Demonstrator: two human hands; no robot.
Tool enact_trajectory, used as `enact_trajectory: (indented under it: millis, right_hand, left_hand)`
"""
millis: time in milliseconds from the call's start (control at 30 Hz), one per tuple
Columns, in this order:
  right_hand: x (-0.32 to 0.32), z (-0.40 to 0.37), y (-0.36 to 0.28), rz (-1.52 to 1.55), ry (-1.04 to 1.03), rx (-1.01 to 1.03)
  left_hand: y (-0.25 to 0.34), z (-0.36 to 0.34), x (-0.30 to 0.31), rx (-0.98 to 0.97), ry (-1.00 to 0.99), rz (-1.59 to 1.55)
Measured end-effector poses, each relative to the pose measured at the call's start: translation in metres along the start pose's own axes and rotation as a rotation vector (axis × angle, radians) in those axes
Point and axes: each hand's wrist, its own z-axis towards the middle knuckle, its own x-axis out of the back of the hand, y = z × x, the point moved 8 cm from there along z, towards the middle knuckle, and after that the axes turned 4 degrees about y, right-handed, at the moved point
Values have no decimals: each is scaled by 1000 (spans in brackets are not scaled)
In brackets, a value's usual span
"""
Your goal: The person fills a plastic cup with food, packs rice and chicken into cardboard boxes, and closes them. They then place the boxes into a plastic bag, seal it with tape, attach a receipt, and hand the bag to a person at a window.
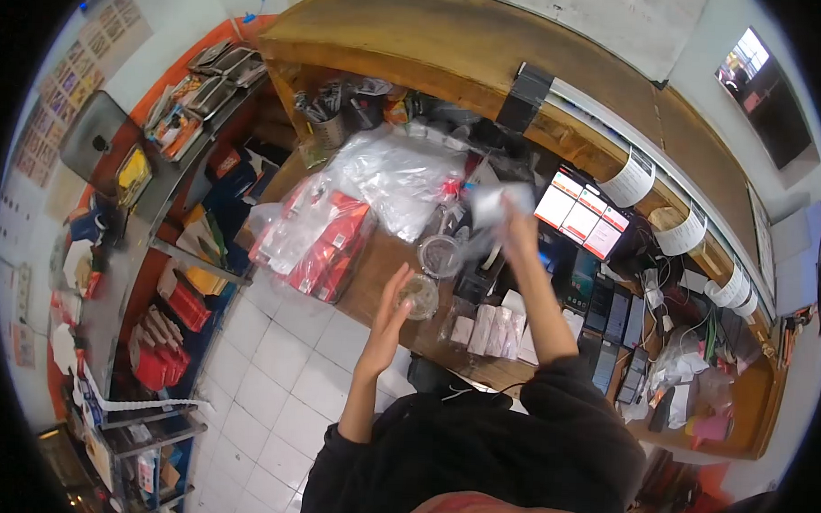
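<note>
My left hand [386,326] is held upright with its fingers stretched out, right at the near left side of a round clear tub [419,297] on the wooden counter. A second round clear container [439,256] stands just beyond that tub. Farther right, my right hand [521,231] reaches across the counter, its fingers closed on a white sheet-like thing [495,205] smeared by motion. Clear plastic shows below this white thing. A bottle with a red cap [451,187] stands left of it.
Clear plastic bags [386,174] and a red plastic-wrapped pack [316,240] cover the counter's left part. A lit tablet [582,213], several phones [600,304] and rolls of paper [494,330] lie to the right. Receipts [630,178] hang from the shelf edge above.
</note>
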Motion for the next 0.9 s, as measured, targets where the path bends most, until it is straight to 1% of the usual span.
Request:
enact_trajectory:
  millis: [33, 67, 100, 133, 167, 200, 233, 267, 300, 333, 367, 400, 433, 467, 500, 533, 567, 600, 633, 667, 700, 733, 767, 800, 833, 867, 900]
  right_hand:
    - [2, 37, -22, 203, -3, 99]
    - [19, 93, -37, 145, 159, 365]
    - [22, 131, -54, 182, 106, 580]
    - [24, 158, -52, 180, 124, 574]
    - [25, 184, -47, 247, 122, 499]
    - [28, 204, -41, 315, 120, 426]
    - [30, 217, -37, 383, 115, 356]
    - [32, 222, -32, 451, 107, 286]
    - [2, 150, -42, 353, 308, 356]
    - [-6, 138, -21, 333, 243, 202]
    - [-3, 152, 9, 285, 261, 185]
    - [-48, 60, -18, 443, 129, 303]
    - [-77, -12, -24, 457, 145, 230]
    - [-82, -32, 0, 167, 140, 398]
    - [-108, -82, 6, 409, -75, 352]
    - [-120, -122, 18, 172, -107, 304]
    - [-129, -163, 19, 166, -69, 415]
    - [-136, -200, 20, 200, -66, 407]
    - [-140, -229, 33, 170, -95, 279]
    - [-142, -256, 41, 166, -118, 333]
    - [-142, -275, 63, 146, -187, 235]
    - [-140, -288, 85, 128, -256, 138]
    - [-130, -294, 95, 128, -245, 146]
    - [-129, -301, 107, 12, -337, 122]
    - [-129, -310, 119, -105, -429, 95]
    - [-128, -315, 116, -104, -421, 97]
    - [-136, -323, 98, -234, -497, 265]
  left_hand:
    - [-6, 0, 1, 5, 0, -24]
    - [-11, -3, 4, 22, -5, -24]
    - [-19, -7, 11, 37, 19, -17]
    - [-26, -12, 19, 51, 42, -10]
    - [-34, -18, 23, 61, 27, -7]
    - [-44, -26, 34, 116, 78, 21]
    - [-53, -33, 44, 168, 130, 49]
    - [-56, -37, 49, 171, 117, 50]
    - [-62, -45, 60, 222, 185, 37]
    - [-67, -51, 69, 272, 254, 24]
    - [-66, -52, 73, 281, 267, 14]
    - [-60, -51, 74, 283, 253, 18]
    - [-48, -45, 68, 227, 156, 72]
    - [-38, -40, 62, 172, 55, 125]
    - [-37, -36, 53, 160, -74, 37]
    - [-37, -36, 53, 171, -93, 38]
    - [-34, -35, 51, 183, -106, -292]
    - [-30, -33, 51, 194, -113, -626]
    - [-23, -24, 68, 140, 25, -696]
    - [-16, -20, 90, 85, 165, -762]
    - [-4, -21, 102, 93, 154, -764]
    - [14, -24, 129, 16, 295, -666]
    - [27, -30, 151, -63, 431, -565]
    - [29, -36, 157, -62, 419, -570]
    - [31, -44, 164, -65, 406, -501]
    - [32, -53, 171, -67, 396, -429]
    - [24, -62, 178, -63, 391, -428]
